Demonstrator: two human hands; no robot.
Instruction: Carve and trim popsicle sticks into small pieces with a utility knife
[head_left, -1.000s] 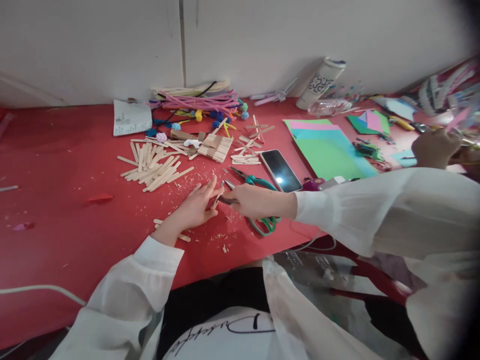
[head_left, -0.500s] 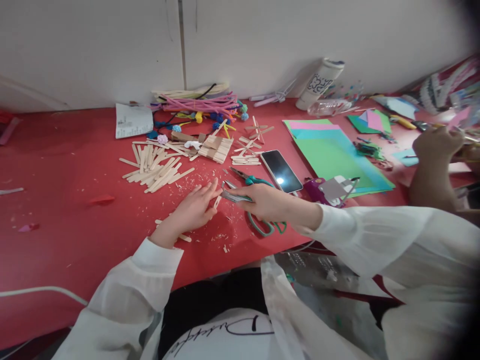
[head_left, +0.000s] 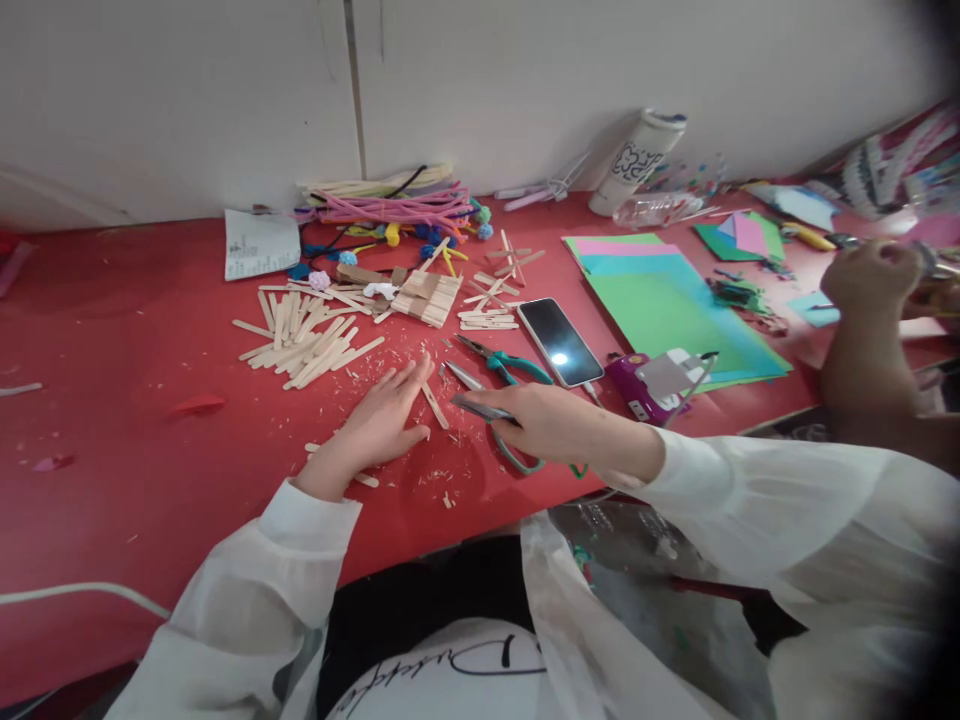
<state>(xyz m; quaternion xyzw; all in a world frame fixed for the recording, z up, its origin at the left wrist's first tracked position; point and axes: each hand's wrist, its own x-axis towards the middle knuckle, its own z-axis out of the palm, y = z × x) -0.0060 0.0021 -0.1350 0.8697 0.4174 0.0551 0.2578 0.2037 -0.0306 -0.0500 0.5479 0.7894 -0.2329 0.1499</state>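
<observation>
On the red table, my left hand (head_left: 386, 415) lies flat with its fingers stretched out and the thumb apart. Beside its fingertips is a wooden craft stick (head_left: 435, 408) with a mark or notch along it. My right hand (head_left: 555, 420) is closed around a utility knife (head_left: 480, 406), whose tip points left, a little away from that stick. Pale wood shavings (head_left: 448, 475) are scattered around both hands. Scissors with teal handles (head_left: 517, 455) lie partly under my right hand, and pliers (head_left: 499, 357) rest just beyond it.
Behind my left hand lies a pile of craft sticks (head_left: 315, 345), with pipe cleaners (head_left: 390, 207) further back. A phone (head_left: 560, 342), a purple glue-gun-like device (head_left: 637, 385) and coloured paper (head_left: 660, 300) are on the right. Another person's hand (head_left: 874, 285) works at far right.
My right hand has drawn back to the right with the knife, away from the stick. My left fingers have shifted left off the stick, leaving it more exposed.
</observation>
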